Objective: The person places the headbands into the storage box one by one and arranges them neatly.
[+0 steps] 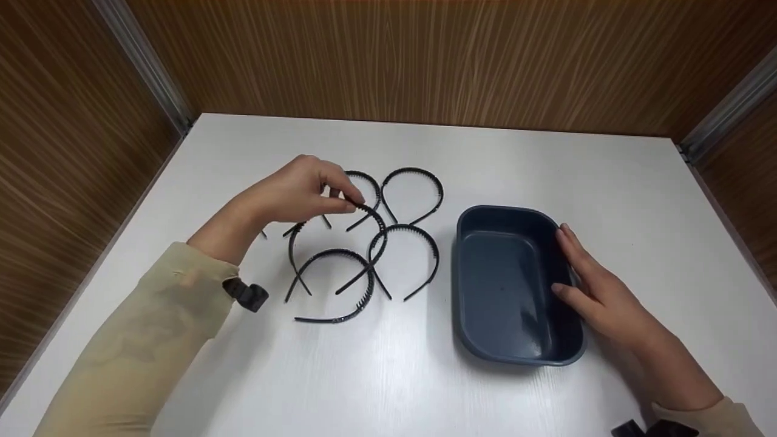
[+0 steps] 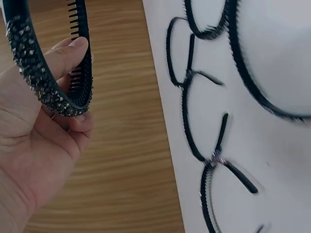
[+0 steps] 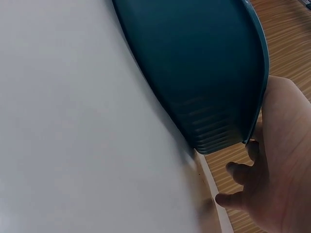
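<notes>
left hand (image 1: pixel 297 193) fingers pinch studded headband (image 2: pixel 46 87), lifting it off counter (image 1: pixel 546 164) pile | right hand (image 1: pixel 598 291) fingers spread, bracing blue tray (image 1: pixel 485 355) right rim

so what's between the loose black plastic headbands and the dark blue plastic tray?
Head view: only bare white table between the nearest headband and the tray; narrow gap, nothing in it.

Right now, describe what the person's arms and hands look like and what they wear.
Both hands are bare: no gloves, and no rings that can be made out. The left hand comes out of a loose, pale yellowish-beige long sleeve with a small black device strapped near the wrist. The right hand has a matching pale cuff with another black device beside it.
</notes>
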